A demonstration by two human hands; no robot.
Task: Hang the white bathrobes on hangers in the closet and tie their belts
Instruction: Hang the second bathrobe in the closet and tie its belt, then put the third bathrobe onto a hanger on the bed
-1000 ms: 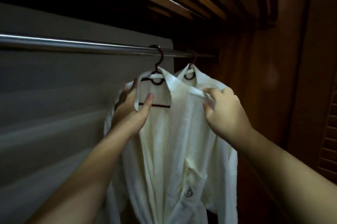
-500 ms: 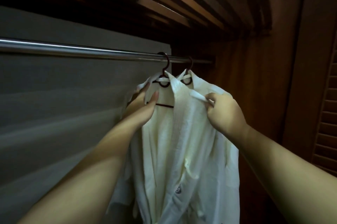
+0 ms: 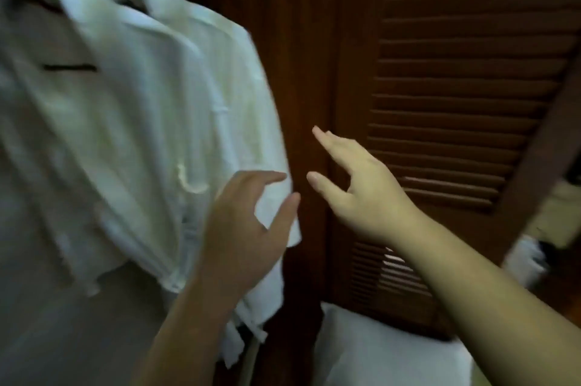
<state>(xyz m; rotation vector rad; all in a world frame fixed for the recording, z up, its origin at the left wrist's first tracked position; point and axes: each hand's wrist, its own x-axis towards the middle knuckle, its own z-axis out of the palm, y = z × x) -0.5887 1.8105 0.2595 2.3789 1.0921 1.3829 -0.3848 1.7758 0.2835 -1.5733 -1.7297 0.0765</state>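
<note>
— Both hands have been let go of the collars and lowered; nothing is held, fingers spread (blurred).
— Left hand (image 3: pixel 248 228), right hand (image 3: pixel 355 187)?
— Yes. White bathrobes (image 3: pixel 151 121) are hung at upper left, beside the louvered door (image 3: pixel 456 87).

Both forearms are bare to the frame's edge, with no sleeves showing, and the left hand (image 3: pixel 242 228) and right hand (image 3: pixel 361 194) wear no rings, watch or gloves.

White cloth bathrobes (image 3: pixel 151 109); dark varnished wooden louvred door (image 3: pixel 456 87).
</note>
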